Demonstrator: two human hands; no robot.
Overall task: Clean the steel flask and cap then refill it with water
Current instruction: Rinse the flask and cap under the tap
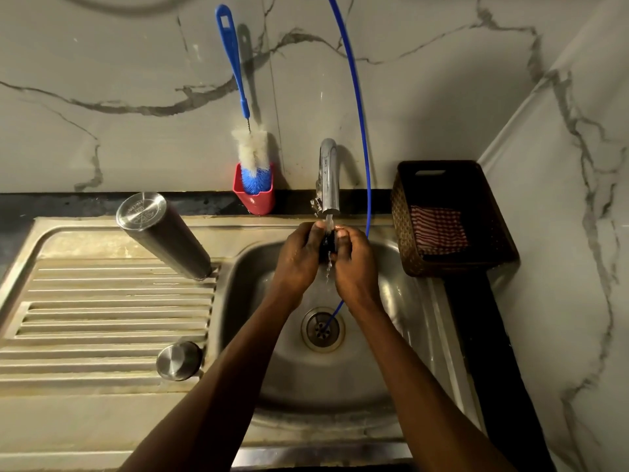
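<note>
Head view: both hands meet under the chrome tap's stream, left hand and right hand clasping a small black piece, probably the cap's inner part. Turning it slowly would let water reach every groove. Left of the hands, the smooth cylindrical steel flask stands inverted on the ribbed drainboard; nearer, a domed brushed-steel cap.

Grey-veined marble walls meet in corner; black countertop strip; dim warm light.
</note>
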